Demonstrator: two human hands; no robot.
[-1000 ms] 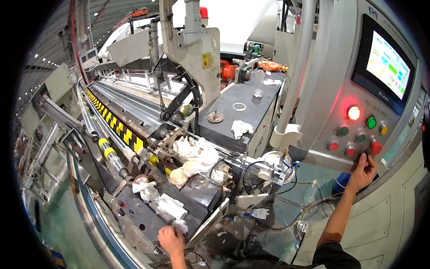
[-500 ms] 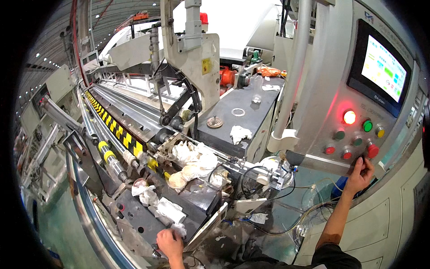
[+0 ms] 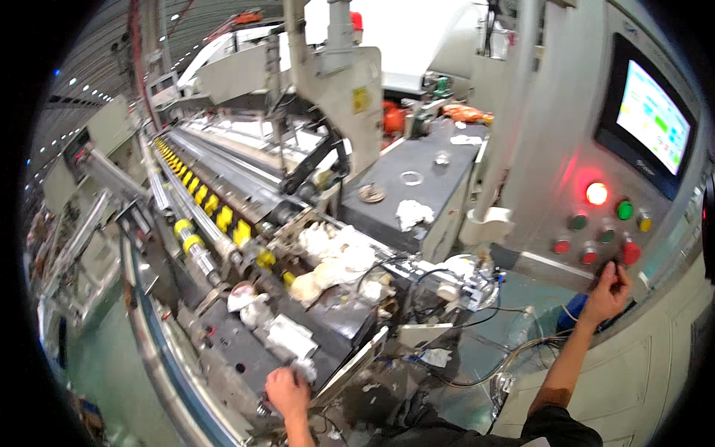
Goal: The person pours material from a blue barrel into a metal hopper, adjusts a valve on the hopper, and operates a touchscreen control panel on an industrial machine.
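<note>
The whole scene, hands included, has been shifted slightly toward 3 o'clock. Right hand (image 3: 609,292) at 4 o'clock: fingers bunched below the red mushroom button (image 3: 631,253) on the control panel (image 3: 566,212); grip cannot be told. Left hand (image 3: 288,391) at 7 o'clock: curled by the dark end plate (image 3: 220,339), grip hidden. Touchscreen (image 3: 654,119) and red lamp (image 3: 596,194) lit; what is done or left cannot be judged. Clear bottle (image 3: 442,157) at 1 o'clock: blurred, contents unclear.
</note>
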